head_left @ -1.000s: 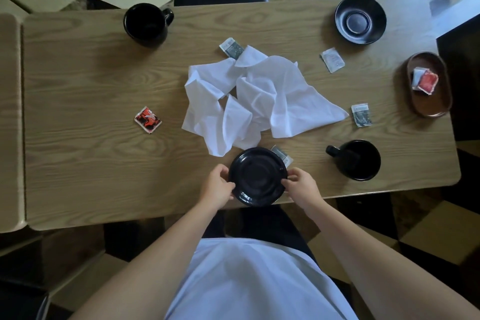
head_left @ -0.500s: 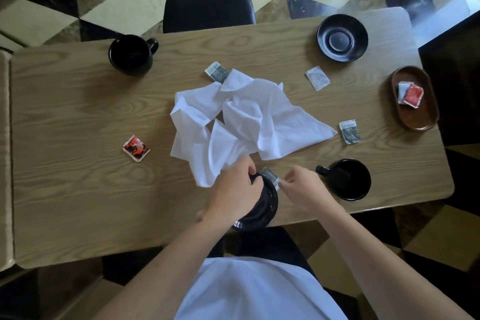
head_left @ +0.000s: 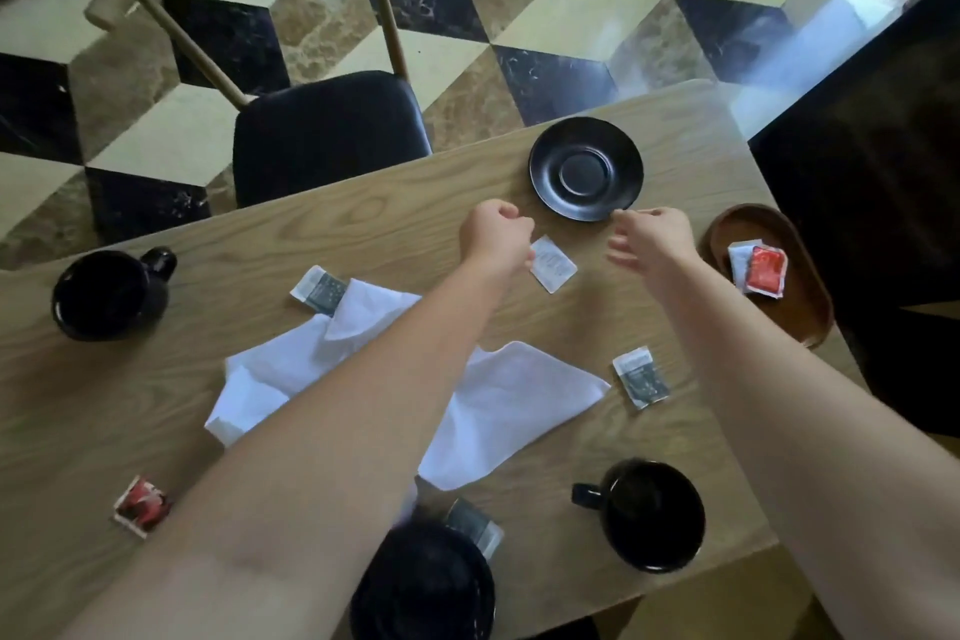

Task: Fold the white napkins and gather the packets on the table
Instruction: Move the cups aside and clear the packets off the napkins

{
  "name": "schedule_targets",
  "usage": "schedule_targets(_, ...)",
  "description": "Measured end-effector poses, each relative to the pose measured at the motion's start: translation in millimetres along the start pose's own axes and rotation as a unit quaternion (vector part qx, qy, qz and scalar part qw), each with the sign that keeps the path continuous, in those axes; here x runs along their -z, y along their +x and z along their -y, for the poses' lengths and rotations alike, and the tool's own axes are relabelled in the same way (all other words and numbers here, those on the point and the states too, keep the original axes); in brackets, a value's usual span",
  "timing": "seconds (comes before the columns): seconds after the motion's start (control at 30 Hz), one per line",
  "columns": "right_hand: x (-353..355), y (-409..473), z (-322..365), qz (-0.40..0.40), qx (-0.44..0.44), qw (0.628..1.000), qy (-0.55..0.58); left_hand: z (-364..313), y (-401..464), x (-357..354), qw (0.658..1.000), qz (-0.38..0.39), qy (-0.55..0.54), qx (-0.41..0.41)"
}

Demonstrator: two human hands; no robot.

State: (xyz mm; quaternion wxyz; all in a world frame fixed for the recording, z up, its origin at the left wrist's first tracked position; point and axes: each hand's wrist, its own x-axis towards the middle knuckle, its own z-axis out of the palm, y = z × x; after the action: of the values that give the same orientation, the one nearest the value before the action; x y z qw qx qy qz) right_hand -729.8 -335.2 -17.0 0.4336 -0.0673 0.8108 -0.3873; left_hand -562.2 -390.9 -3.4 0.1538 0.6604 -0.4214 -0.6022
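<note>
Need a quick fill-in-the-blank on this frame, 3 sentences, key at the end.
1. The white packet lies between the two hands, just in front of the far black ____.
2. The oval wooden tray holds a white packet and a ____ one.
3. The left hand is closed in a loose fist and the right hand reaches with its fingers ____.

Missing words: saucer; red; open
</note>
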Motion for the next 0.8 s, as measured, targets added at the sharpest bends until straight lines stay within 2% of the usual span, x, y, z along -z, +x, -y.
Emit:
schedule_targets(0.17, 6, 60, 1, -0.047, -0.009, 0.999, 0.014, -14, 56, -33, 0.998, -0.032, -0.042, 0.046)
schedule_targets(0.43, 5, 81, 6, -0.043, 0.008, 0.999, -0.004, -20, 75, -42, 0.994, -0.05, -0.081, 0.054)
schedule_targets(0.63, -30, 56, 20, 0.001, 0.072, 0.996, -0.048, -17, 62, 11, 0.99, -0.048, -0.112, 0.073)
schedule_targets(0.8, -96, 23, 28, 0.078, 0.11, 0.987, -0.093, -1, 58, 86, 0.988, -0.106, -0.089, 0.067)
